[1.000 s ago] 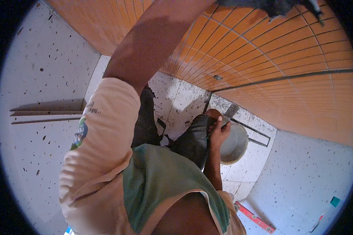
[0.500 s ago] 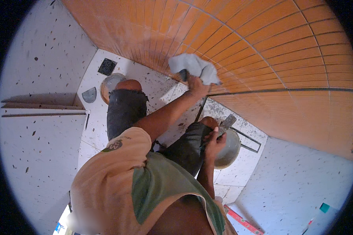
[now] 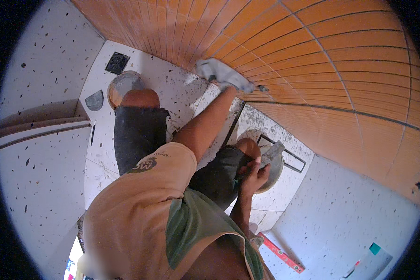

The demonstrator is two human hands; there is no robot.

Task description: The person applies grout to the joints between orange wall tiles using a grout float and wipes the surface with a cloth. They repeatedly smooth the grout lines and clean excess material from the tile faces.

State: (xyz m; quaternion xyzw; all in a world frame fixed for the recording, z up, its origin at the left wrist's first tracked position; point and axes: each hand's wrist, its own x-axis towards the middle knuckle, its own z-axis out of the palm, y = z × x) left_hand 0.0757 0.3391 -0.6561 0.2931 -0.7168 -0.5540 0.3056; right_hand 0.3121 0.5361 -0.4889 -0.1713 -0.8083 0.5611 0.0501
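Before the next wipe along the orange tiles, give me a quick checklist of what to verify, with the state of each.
1. Cloth in the left hand: ok, pressed flat on the orange tile wall.
2. Trowel in the right hand: ok, held over the round pan.
3. Pan steady on the speckled floor: cannot tell, knee hides part of it.
4. Joints ahead of the cloth clean: cannot tell, too small.
5. Red level out of the way: ok, lying behind on the floor.

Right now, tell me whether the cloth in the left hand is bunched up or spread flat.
Bunched up. The pale cloth is crumpled in the left hand, pressed against the orange tiled wall, with folds and a loose end trailing right.
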